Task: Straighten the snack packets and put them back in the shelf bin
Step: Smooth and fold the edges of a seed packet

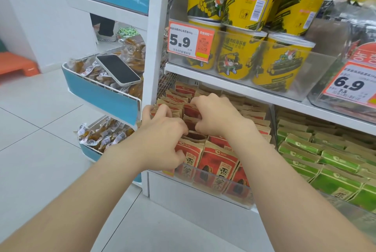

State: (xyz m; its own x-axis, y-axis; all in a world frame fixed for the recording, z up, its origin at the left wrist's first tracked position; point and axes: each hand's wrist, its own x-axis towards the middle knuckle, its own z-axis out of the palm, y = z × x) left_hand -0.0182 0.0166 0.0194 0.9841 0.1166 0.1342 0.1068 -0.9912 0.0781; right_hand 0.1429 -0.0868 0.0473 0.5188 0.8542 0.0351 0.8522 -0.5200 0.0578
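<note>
Packets (pixel 220 162), red and tan, stand in rows in clear bin (pixel 203 185) on lower shelf, fronts facing out. L hand (pixel 162 135) sits on the front-left rows, fingers curled down between packets and thumb on a front packet's top edge; it looks pinched on packet tops, but which one can't be told. R hand (pixel 215 115) is just beside it, further back, fingers bent and dug into mid rows, pinching tan top edges, grip nearly closed. A dark gap shows btwn packets right below the two hands.

Next bin to the right holds green packets (pixel 317 156), also in rows. Shelf above: clear bin w/ yellow tubs (pixel 240 56), stacked two high, price tag (pixel 190 41) reading 5.9 on its front. Left of the white post, blue-front basket (pixel 101 91) holds brown snack packs w/ a phone (pixel 118 69) lying face up on top; a lower basket holds similar packs.
</note>
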